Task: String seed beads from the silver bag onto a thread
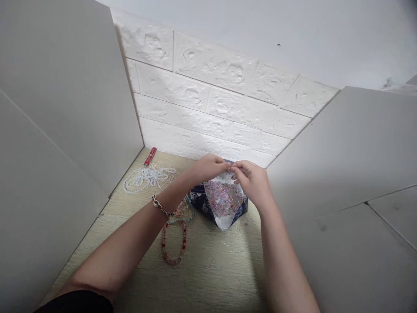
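My left hand point(213, 167) and my right hand point(249, 174) meet fingertip to fingertip, both closed in a pinch. Whatever sits between their fingers is too small to make out. Just below them lies a heap of small pink, clear and red beads point(224, 198) in a pale, silvery lining, inside a dark blue patterned pouch point(202, 202) that stands on the table. A chain bracelet point(159, 206) circles my left wrist. Partly under that wrist are pale green and reddish bead strands point(189, 213). Closer to me rests a loop of red and pink beads point(174, 248).
White bead strands point(150, 178) lie at the back left of the pale table point(195, 287), with a red tube point(150, 156) behind them. Grey panels rise at the left point(71, 95) and right point(352, 165). A white brick-patterned wall point(208, 104) closes the back.
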A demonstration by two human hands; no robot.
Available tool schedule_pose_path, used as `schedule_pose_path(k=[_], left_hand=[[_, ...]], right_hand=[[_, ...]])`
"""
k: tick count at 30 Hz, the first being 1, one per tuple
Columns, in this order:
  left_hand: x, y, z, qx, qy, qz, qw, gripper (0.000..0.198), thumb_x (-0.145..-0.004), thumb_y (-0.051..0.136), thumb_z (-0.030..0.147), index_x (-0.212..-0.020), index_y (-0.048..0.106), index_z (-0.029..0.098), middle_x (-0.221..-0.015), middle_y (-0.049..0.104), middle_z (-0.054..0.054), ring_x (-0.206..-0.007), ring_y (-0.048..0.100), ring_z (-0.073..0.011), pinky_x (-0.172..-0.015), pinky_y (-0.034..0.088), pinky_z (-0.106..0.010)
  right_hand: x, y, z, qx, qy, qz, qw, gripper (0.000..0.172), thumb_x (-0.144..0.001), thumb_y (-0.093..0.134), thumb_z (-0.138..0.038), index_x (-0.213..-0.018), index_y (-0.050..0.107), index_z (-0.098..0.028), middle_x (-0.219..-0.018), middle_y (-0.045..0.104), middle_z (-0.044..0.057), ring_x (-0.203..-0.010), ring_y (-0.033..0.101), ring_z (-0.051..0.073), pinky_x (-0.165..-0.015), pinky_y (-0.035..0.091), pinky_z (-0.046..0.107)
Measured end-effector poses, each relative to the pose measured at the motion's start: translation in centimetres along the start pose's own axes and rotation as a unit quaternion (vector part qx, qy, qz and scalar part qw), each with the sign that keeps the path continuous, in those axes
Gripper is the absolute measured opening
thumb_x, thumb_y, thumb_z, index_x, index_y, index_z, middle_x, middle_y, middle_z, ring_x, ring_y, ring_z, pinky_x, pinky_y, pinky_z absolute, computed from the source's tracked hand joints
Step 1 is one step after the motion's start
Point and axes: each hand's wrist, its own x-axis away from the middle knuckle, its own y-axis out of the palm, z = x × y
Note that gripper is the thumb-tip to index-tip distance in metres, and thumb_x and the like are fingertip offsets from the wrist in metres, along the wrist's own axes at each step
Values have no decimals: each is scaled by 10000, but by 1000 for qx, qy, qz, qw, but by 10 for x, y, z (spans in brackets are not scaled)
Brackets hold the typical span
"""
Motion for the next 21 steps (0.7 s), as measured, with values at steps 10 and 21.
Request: schedule_pose_path(k=[10,21], left_hand=[[1,2,0,102,12,-64,993,289,-779,431,401,-692,540,148,-700,535,-5,-403,417,-32,-374,239,-201],[3,4,4,160,30,-31,986,273,-777,460,401,-705,547,152,-464,291,74,-393,245,-44,-398,159,-213]], right_hand=[[0,-1,1,-84,49,12,995,158,-762,503,-277,-760,622,-174,-659,599,9,-572,545,116,-579,441,249],[-1,4,11,-152,93,81,981,425,-825,349,-512,-553,377,-186,-483,406,-30,-477,411,88,-487,347,222]])
